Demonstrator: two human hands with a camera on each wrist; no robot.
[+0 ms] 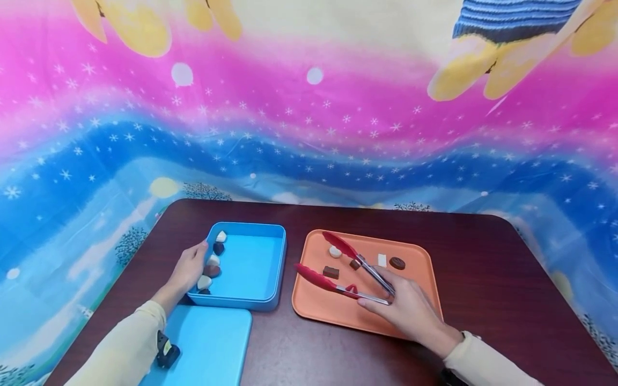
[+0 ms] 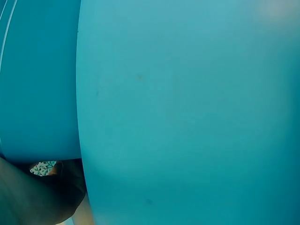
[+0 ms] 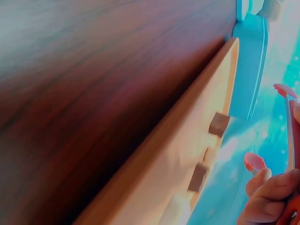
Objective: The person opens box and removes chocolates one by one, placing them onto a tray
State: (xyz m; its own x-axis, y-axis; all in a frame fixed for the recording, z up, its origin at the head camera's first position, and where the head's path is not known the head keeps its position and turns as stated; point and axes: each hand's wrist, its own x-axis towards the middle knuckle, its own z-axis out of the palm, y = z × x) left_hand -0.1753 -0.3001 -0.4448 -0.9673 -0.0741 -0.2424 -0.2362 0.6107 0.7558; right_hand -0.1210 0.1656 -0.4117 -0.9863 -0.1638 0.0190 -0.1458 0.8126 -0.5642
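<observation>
One blue lid (image 1: 212, 343) lies nearest on one desk (image 1: 309, 356), then one orange tray (image 1: 314, 304) and one blue box (image 1: 248, 268), gripped by the left hand (image 1: 189, 268). Over the tray, the right hand (image 1: 412, 305) grips one spread pair of tongs (image 1: 374, 273); five small pieces (image 1: 330, 272) lie there, six other pieces (image 1: 219, 248) inside the box.

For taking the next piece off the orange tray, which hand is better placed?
Probably the right hand: it holds tongs spread open over the orange tray, near the brown pieces. The left hand is at the left side of the blue box, away from the tray.
</observation>
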